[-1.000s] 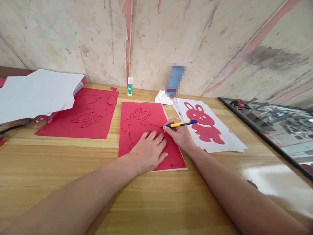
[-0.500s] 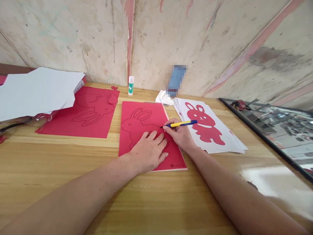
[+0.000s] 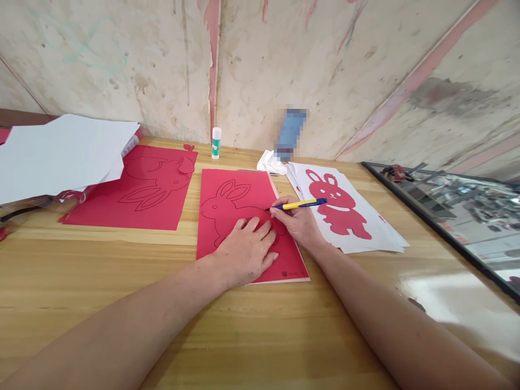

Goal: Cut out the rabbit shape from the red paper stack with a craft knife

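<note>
A stack of red paper (image 3: pixel 211 233) lies on the wooden table, its top sheet bearing a rabbit outline in dark line. My left hand (image 3: pixel 246 249) rests flat on it with fingers stretched out, covering the rabbit's lower body. Between the thumb and fingers of my right hand (image 3: pixel 298 222) is a yellow and blue pen (image 3: pixel 300 205), its tip at the line of the rabbit's back. Part of the rabbit's rear is hidden by my hands. Right of the stack, a red cut-out rabbit (image 3: pixel 343 214) lies on white sheets (image 3: pixel 382 238).
To the left lies another red sheet (image 3: pixel 105 211) with a rabbit outline, partly under white papers (image 3: pixel 60 157). A glue stick (image 3: pixel 216 143) stands near the wall, with crumpled tissue (image 3: pixel 270 162) and a blurred blue object (image 3: pixel 290 132) farther right. A dark-framed mirror (image 3: pixel 447 233) borders the right side.
The whole view has shifted very slightly. Both hands and the pen keep nearly the same place on the red paper.
</note>
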Available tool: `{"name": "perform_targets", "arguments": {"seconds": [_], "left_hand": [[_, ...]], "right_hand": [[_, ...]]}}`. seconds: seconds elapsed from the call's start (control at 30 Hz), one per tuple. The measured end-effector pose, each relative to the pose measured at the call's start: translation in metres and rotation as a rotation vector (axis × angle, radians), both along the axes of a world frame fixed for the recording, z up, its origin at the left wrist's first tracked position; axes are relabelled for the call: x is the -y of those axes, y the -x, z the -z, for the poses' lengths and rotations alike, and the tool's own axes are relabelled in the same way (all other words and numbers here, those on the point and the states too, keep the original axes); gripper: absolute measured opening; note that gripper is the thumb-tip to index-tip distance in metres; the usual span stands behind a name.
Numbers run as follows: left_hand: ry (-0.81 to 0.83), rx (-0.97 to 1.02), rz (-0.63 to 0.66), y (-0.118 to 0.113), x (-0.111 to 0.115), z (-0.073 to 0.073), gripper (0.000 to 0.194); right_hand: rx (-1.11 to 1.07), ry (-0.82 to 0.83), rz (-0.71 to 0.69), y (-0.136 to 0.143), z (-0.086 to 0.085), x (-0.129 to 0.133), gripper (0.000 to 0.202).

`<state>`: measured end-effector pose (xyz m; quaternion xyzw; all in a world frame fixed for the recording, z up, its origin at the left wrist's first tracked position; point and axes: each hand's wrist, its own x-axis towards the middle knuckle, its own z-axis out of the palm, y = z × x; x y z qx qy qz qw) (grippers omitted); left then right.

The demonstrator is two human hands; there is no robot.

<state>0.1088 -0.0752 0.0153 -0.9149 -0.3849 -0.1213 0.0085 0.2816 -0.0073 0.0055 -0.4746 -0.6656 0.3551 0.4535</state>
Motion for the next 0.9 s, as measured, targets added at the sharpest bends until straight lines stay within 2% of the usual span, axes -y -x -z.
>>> {"name": "perform_targets", "arguments": {"seconds": [0.27, 0.47, 0.7, 0.9], "left_hand": [[0.001, -0.018, -0.006, 0.0, -0.001, 0.0, 0.044], [0.008, 0.0, -0.005, 0.0, -0.001, 0.001, 0.044], [0.012, -0.003, 0.012, 0.001, -0.001, 0.0, 0.044], [0.04, -0.012, 0.01, 0.001, -0.002, -0.001, 0.044]], "right_hand": [[-0.263, 0.183, 0.122, -0.005, -0.006, 0.004, 0.024], [-0.175, 0.174, 0.088, -0.012, -0.012, 0.01, 0.017], [-0.085, 0.121, 0.064, -0.016, -0.006, 0.012, 0.011], [-0.051, 0.1, 0.098, -0.014, -0.006, 0.013, 0.006]]}}
